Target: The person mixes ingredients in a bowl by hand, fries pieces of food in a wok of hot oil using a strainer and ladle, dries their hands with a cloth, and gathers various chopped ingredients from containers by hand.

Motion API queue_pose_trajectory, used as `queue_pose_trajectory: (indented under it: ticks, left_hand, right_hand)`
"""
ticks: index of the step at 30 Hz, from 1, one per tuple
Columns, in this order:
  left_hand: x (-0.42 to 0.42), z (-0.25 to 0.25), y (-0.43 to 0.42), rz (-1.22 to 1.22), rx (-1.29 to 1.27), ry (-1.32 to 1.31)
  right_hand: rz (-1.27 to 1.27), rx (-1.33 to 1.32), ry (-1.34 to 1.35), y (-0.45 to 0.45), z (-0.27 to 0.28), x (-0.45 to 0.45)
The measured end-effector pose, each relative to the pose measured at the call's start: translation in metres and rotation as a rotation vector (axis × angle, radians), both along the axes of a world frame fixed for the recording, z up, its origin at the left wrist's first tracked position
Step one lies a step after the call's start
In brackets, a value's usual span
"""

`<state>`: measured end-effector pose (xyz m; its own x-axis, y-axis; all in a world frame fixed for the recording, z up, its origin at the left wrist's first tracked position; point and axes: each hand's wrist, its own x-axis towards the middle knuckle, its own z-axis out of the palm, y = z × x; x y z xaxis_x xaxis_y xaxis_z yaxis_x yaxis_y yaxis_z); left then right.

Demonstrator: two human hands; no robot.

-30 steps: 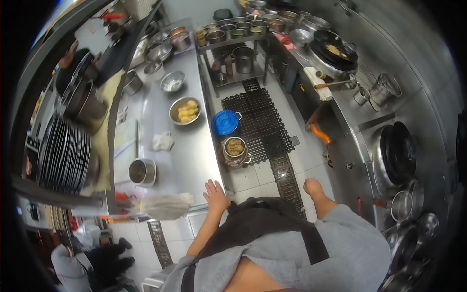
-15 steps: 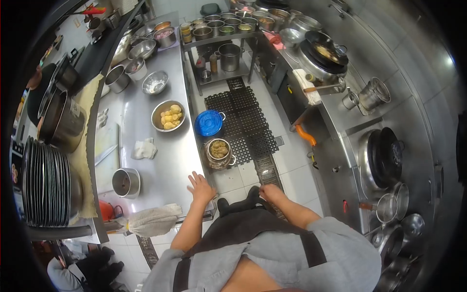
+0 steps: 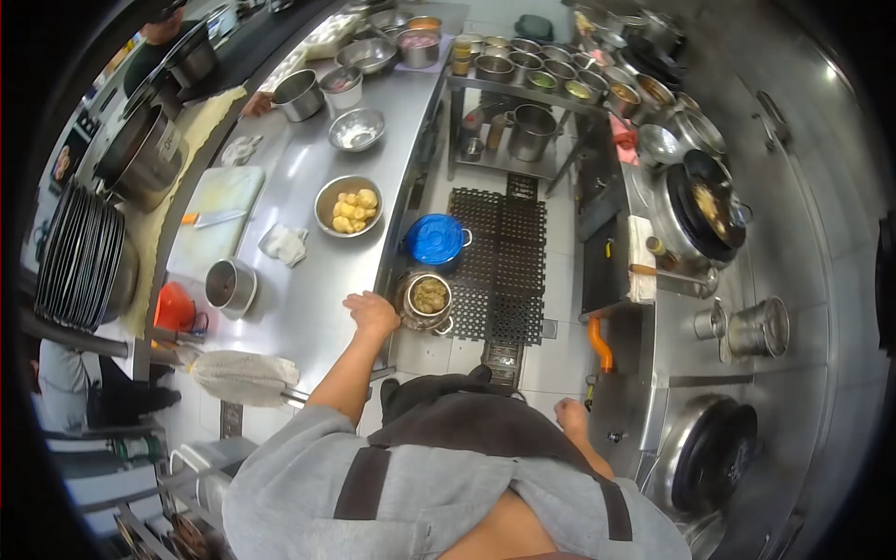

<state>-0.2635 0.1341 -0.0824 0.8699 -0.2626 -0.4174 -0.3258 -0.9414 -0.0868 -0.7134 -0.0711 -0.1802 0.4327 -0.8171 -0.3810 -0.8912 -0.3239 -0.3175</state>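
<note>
1. We see the steel counter [image 3: 322, 299] running along the left, its near edge under the left hand.
2. On the floor we see a black mat [image 3: 509, 280], ahead of both hands.
3. By the counter's side, overlapping the mat's left edge in our view, we find a round pot [image 3: 416, 320] with brownish food [image 3: 428, 297] in it. It lies just right of the left hand, below counter level, and ahead and left of the right hand.
4. Just beyond that pot we see a round blue lid [image 3: 434, 238].
5. On the counter, beyond the left hand and apart from it, we see a metal bowl [image 3: 329, 221] of yellow pieces [image 3: 356, 211].
6. The left hand [image 3: 371, 315] rests on the counter edge, open and palm down.
7. The right hand [image 3: 571, 420] hangs beside the apron; we cannot tell how its fingers stand.
8. We see a crumpled white cloth [image 3: 283, 244] lying between bowl and saucepan [image 3: 231, 287].
</note>
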Motion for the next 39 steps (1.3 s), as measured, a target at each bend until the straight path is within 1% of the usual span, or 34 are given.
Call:
queue_pose_trajectory:
  ticks: [1, 2, 3, 4, 5, 7, 8, 10, 12, 15, 17, 18, 19, 21, 22, 25, 26, 27, 28, 29, 31, 32, 33, 34, 35, 37, 38, 39]
  left_hand:
    - [-0.003, 0.004, -0.005, 0.083, -0.034, -0.076]
    - [-0.002, 0.009, -0.01, 0.158, -0.081, 0.042]
    - [-0.002, 0.002, -0.012, 0.176, -0.08, 0.042]
    - [-0.002, -0.007, -0.013, 0.183, -0.08, -0.007]
    - [-0.004, -0.017, -0.012, 0.189, -0.077, -0.052]
    - [-0.011, -0.013, -0.015, 0.212, -0.07, -0.06]
    - [-0.012, -0.01, -0.019, 0.219, -0.068, -0.076]
    - [-0.009, -0.005, -0.024, 0.263, -0.083, -0.044]
    - [-0.002, -0.001, -0.028, 0.295, -0.096, -0.016]
    - [0.011, -0.005, -0.045, 0.227, -0.122, 0.03]
    - [0.019, -0.014, -0.064, -0.035, -0.183, 0.085]
    - [0.02, -0.007, -0.079, -0.072, -0.376, 0.056]
    - [0.024, -0.009, -0.098, -0.077, -0.375, 0.063]
    - [0.043, -0.015, -0.139, -0.137, -0.568, 0.007]
    - [0.06, -0.028, -0.159, -0.149, -0.65, -0.035]
    - [0.125, -0.027, -0.222, -0.104, -0.7, -0.114]
    - [0.149, -0.023, -0.241, -0.06, -0.659, -0.179]
    - [0.172, -0.018, -0.257, -0.015, -0.647, -0.241]
    - [0.194, -0.014, -0.27, 0.013, -0.65, -0.286]
    - [0.216, -0.01, -0.28, 0.056, -0.686, -0.32]
    - [0.254, 0.003, -0.297, 0.157, -0.608, -0.32]
    - [0.271, -0.007, -0.301, 0.147, -0.606, -0.319]
    - [0.287, -0.024, -0.304, 0.183, -0.527, -0.342]
    - [0.296, -0.028, -0.308, 0.219, -0.446, -0.365]
    - [0.3, -0.033, -0.31, 0.208, -0.441, -0.36]
    - [0.293, -0.026, -0.317, 0.186, -0.28, -0.4]
    - [0.297, -0.04, -0.318, 0.182, -0.241, -0.431]
    - [0.295, -0.039, -0.322, 0.155, -0.232, -0.425]
  right_hand:
    - [0.02, 0.01, 0.001, -0.011, 0.0, -0.007]
    - [0.004, -0.021, 0.027, -0.024, 0.0, -0.012]
    - [-0.014, -0.054, 0.053, -0.036, 0.006, -0.014]
    - [-0.074, 0.084, 0.127, -0.048, 0.011, -0.013]
    - [-0.059, 0.088, 0.134, -0.054, 0.013, -0.01]
    - [-0.006, -0.027, 0.058, -0.071, 0.012, -0.007]
    - [0.005, -0.031, 0.06, -0.078, 0.01, -0.003]
    - [0.026, 0.018, -0.025, -0.089, 0.005, 0.009]
    - [0.027, 0.061, -0.004, -0.094, 0.003, 0.025]
    - [0.002, 0.143, 0.03, -0.096, 0.005, 0.051]
    - [0.127, 0.121, -0.028, -0.1, 0.026, 0.076]
    - [0.149, 0.09, -0.083, -0.101, 0.041, 0.088]
    - [0.144, 0.091, -0.077, -0.108, 0.037, 0.091]
    - [0.057, 0.168, -0.101, -0.125, 0.036, 0.105]
    - [0.077, 0.228, -0.057, -0.137, 0.05, 0.112]
    - [0.08, 0.137, -0.036, -0.182, 0.053, 0.122]
    - [0.129, 0.044, -0.065, -0.203, 0.017, 0.106]
    - [0.183, -0.046, -0.086, -0.224, 0.025, 0.122]
    - [0.103, -0.028, 0.07, -0.246, 0.038, 0.126]
    - [0.048, -0.029, 0.074, -0.258, 0.051, 0.14]
    - [0.056, -0.004, -0.028, -0.283, 0.075, 0.172]
    - [0.047, -0.001, -0.03, -0.286, 0.093, 0.196]
    - [-0.066, 0.073, -0.08, -0.286, 0.115, 0.223]
    - [-0.179, 0.147, -0.128, -0.286, 0.124, 0.242]
    - [-0.19, 0.153, -0.126, -0.288, 0.116, 0.249]
    - [-0.064, 0.148, -0.189, -0.291, 0.106, 0.265]
    - [0.063, 0.101, -0.181, -0.291, 0.103, 0.265]
    - [0.036, 0.112, -0.179, -0.288, 0.114, 0.272]
